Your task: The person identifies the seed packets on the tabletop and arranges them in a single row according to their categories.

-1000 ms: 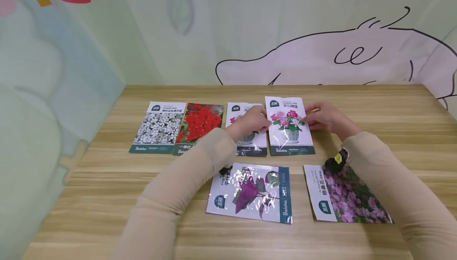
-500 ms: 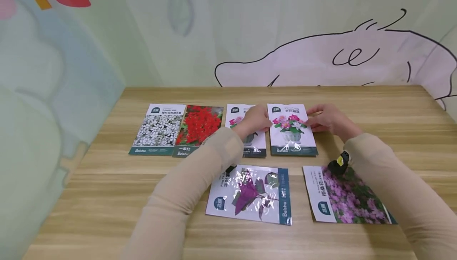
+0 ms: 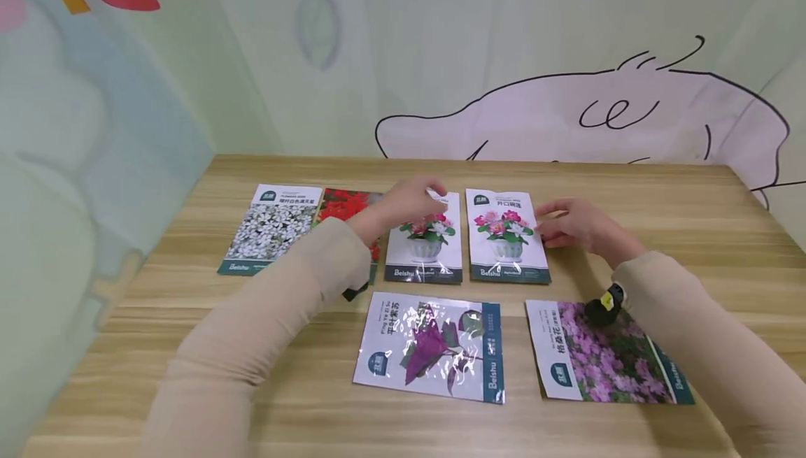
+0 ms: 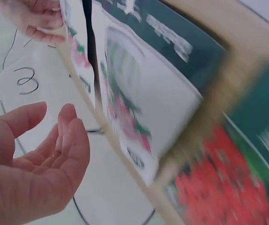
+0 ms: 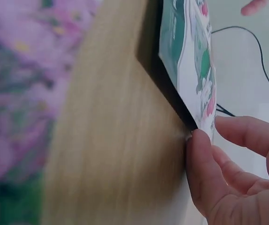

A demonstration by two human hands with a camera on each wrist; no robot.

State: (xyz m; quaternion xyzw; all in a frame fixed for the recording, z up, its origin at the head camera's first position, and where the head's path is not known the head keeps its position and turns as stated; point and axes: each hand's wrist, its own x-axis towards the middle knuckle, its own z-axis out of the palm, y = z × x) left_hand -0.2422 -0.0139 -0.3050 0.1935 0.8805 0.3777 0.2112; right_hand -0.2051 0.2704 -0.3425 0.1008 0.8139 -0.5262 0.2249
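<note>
My left hand [image 3: 406, 199], fingers loosely bent and holding nothing, hovers above the red-flower seed packet [image 3: 343, 205] and the top left corner of a seed packet with potted pink flowers [image 3: 425, 252]. In the left wrist view its thumb and fingertips are apart. A matching pink-flower seed packet [image 3: 508, 234] lies just to the right, a narrow gap between the two. My right hand [image 3: 576, 224] pinches this packet's right edge between thumb and finger; in the right wrist view that edge [image 5: 179, 89] stands slightly off the table, with a dark shadow beneath.
At the row's left end lies a white-flower seed packet [image 3: 273, 227]. Nearer me, a purple-leaf packet [image 3: 431, 346] and a pink-purple-flower packet [image 3: 613, 360] lie sideways, the latter partly under my right forearm. The wooden table [image 3: 302, 416] meets a printed wall [image 3: 403, 59] behind.
My left hand has let go between the two pink-flower packets and moved left. The right pink-flower packet has settled lower, level with the row; my right hand stays at its edge.
</note>
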